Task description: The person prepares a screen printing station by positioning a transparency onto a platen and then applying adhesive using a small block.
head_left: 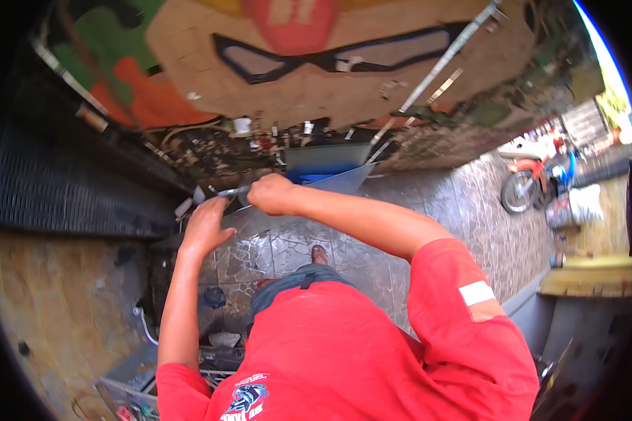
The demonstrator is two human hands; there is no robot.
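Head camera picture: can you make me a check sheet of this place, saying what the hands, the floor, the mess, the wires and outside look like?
Surface: stone-paved floor.
Job's things: metal tool; thin grey metal sheet.
Clutter: small parts along the wall base; toolbox at lower left.
Hands: right hand shut on the tool; left hand open beside its tip.
Cables: white cord on the floor.
Surroundings: painted wall; parked motorbike.

Under me is a floor (470, 210) of irregular grey stone slabs, and my sandalled foot (319, 254) stands on it. A dark rag (214, 296) and a pale stone (224, 339) lie near my left side, and a motorbike (534, 179) is parked well off to my right.
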